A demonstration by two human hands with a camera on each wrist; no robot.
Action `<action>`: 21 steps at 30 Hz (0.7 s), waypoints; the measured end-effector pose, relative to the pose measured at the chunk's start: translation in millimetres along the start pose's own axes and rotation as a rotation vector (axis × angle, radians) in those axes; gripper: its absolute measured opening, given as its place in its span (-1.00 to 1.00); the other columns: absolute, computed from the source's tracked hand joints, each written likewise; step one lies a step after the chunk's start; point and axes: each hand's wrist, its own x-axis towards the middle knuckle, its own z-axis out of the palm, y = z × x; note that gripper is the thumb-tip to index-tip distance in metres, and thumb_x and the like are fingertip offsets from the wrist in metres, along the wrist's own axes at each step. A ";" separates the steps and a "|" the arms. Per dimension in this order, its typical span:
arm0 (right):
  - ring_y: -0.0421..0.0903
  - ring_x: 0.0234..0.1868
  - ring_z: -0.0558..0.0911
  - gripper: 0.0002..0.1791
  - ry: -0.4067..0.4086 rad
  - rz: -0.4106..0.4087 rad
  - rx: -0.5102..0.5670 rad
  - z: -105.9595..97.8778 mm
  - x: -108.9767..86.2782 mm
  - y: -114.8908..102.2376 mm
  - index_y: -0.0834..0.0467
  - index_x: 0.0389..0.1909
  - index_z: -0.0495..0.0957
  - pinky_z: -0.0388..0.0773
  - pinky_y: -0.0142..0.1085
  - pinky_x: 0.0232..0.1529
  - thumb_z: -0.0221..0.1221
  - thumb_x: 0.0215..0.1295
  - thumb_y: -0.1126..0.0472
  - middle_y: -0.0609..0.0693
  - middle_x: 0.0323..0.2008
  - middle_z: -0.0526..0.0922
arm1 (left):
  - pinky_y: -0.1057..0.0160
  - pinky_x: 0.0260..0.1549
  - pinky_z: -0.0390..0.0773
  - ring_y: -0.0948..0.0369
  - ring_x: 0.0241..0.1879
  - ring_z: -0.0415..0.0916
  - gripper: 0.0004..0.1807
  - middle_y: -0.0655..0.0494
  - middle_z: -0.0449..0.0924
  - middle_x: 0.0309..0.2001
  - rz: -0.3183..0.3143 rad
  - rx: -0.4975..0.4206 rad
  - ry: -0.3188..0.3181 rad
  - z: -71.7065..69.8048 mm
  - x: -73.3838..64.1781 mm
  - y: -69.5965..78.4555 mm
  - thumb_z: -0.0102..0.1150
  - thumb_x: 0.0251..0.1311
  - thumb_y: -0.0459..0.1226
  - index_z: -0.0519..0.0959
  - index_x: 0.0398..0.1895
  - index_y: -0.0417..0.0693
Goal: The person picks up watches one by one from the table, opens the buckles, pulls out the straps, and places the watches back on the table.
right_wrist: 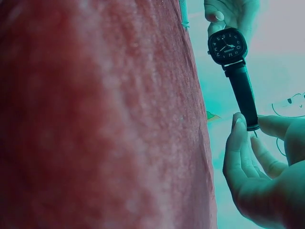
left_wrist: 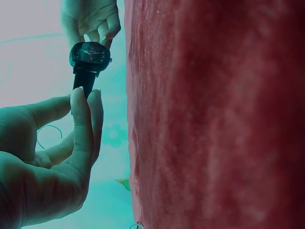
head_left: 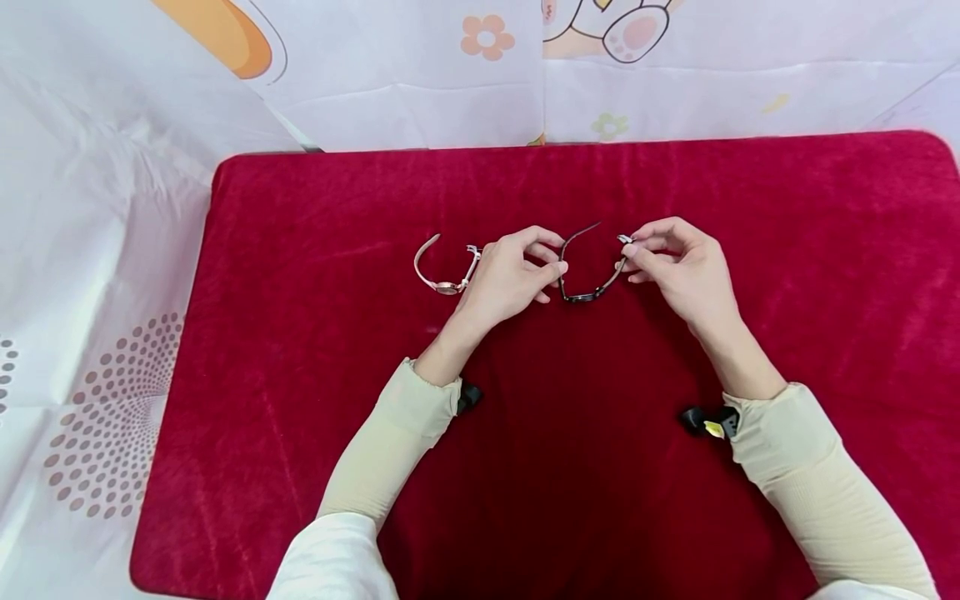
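Between both hands hangs a black wristwatch (head_left: pixel 581 297), its strap spread open in a U and its squarish dark dial facing the person. The left hand (head_left: pixel 512 273) pinches one strap half between thumb and fingers. At the buckle end, the right hand (head_left: pixel 678 267) pinches the other half, with the silvery buckle (head_left: pixel 625 239) sticking out past the fingertips. In the right wrist view the dial (right_wrist: pixel 228 46) shows light numerals and hands. A second watch (head_left: pixel 447 288), with a pale pink strap, lies left of the left hand, which partly overlaps it.
A red velvety cloth (head_left: pixel 315 333) covers the table. Behind it and to the left hang white printed curtains (head_left: pixel 375 92). Dark wrist cameras (head_left: pixel 470 396) sit at both sleeve cuffs.
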 end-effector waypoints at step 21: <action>-0.12 -0.45 0.73 -0.68 -0.023 0.057 -0.096 -2.4 5.0 4.5 0.40 0.02 0.60 0.72 -0.34 -0.40 0.30 0.24 0.43 0.02 -0.38 0.73 | 0.25 -0.52 0.72 0.22 -0.60 0.67 -0.59 0.21 0.68 -0.25 -0.025 0.018 0.023 -4.4 7.2 -6.9 0.36 0.22 -0.33 0.64 0.15 0.07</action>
